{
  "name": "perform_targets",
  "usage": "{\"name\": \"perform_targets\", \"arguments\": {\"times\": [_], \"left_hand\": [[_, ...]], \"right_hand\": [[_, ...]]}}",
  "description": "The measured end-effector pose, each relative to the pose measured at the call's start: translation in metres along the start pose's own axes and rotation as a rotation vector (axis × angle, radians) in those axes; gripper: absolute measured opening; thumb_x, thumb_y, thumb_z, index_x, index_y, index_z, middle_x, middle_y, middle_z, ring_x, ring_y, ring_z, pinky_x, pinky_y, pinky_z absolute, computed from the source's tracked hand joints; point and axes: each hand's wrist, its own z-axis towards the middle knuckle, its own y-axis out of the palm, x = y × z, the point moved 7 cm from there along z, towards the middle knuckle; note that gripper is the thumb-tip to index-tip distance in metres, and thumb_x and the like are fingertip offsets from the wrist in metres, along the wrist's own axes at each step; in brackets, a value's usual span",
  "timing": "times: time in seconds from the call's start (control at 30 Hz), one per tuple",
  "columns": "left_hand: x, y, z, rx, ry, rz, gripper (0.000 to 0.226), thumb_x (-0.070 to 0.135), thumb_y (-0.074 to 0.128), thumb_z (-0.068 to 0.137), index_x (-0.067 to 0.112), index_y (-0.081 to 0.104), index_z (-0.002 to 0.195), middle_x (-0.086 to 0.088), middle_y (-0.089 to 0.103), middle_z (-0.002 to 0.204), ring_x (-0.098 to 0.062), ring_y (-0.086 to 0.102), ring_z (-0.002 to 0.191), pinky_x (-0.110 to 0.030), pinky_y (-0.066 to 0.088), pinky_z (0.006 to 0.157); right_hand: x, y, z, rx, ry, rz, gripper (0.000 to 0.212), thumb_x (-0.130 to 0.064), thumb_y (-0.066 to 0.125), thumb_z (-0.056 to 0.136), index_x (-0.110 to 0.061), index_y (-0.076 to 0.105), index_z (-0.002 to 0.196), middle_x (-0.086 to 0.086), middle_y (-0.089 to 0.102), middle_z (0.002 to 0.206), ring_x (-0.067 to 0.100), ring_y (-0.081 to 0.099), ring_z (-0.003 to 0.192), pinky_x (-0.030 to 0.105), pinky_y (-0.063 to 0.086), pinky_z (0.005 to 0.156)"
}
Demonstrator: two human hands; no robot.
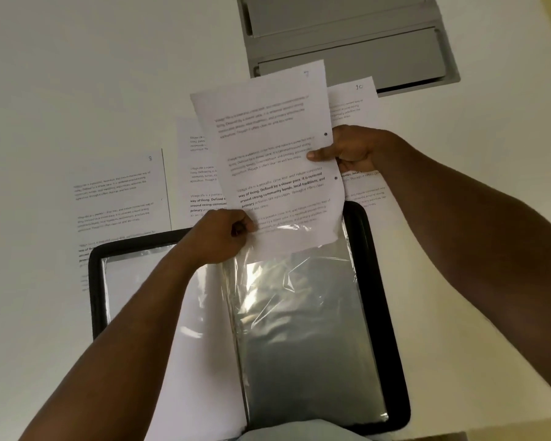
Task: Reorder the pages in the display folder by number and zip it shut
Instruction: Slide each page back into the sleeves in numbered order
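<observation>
A black zip display folder [384, 313] lies open on the white table, its clear plastic sleeves showing. A printed page [268, 148] marked 7 at its top corner is held tilted above the right-hand sleeve [303, 329], its lower edge at the sleeve's mouth. My right hand [347, 151] pinches the page's right edge with thumb on top. My left hand [223, 237] grips the page's lower left corner together with the sleeve's top edge. Loose pages lie beyond the folder: one marked 8 [118, 192], one marked 10 [357, 103], and another [198, 173] partly hidden behind the held page.
A grey recessed panel [347, 36] with two flaps is set in the table at the back. A light blue garment [287, 434] shows at the bottom edge. Bare white tabletop [61, 74] spreads to the left and far right.
</observation>
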Motion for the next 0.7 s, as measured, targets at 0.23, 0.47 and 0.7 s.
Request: {"name": "perform_targets", "arguments": {"times": [0.23, 0.47, 0.7], "left_hand": [[0.017, 0.005, 0.003, -0.008, 0.016, 0.082, 0.015, 0.026, 0.072, 0.082, 0.025, 0.067, 0.096, 0.011, 0.066, 0.090, -0.006, 0.061, 0.084, -0.019, 0.047, 0.074], [0.051, 0.030, 0.014, -0.097, 0.093, -0.021, 0.014, 0.012, 0.064, 0.087, 0.014, 0.071, 0.099, 0.005, 0.070, 0.095, -0.008, 0.063, 0.090, -0.012, 0.044, 0.076], [0.038, 0.027, 0.015, -0.066, 0.051, 0.052, 0.013, 0.020, 0.061, 0.089, 0.016, 0.067, 0.101, 0.005, 0.066, 0.094, -0.010, 0.061, 0.087, -0.024, 0.049, 0.078]], "right_hand": [[0.002, 0.001, 0.001, 0.074, -0.069, 0.174, 0.072, -0.022, 0.080, 0.065, -0.008, 0.057, 0.131, 0.008, 0.067, 0.122, 0.023, 0.065, 0.112, 0.042, 0.057, 0.088], [0.019, 0.021, 0.000, -0.007, -0.014, 0.204, 0.076, -0.021, 0.081, 0.060, -0.011, 0.057, 0.131, 0.009, 0.066, 0.124, 0.024, 0.065, 0.112, 0.045, 0.055, 0.089], [0.025, 0.001, -0.007, 0.012, 0.043, 0.094, 0.080, -0.026, 0.084, 0.052, -0.014, 0.060, 0.128, 0.007, 0.069, 0.120, 0.026, 0.064, 0.113, 0.046, 0.055, 0.090]]}}
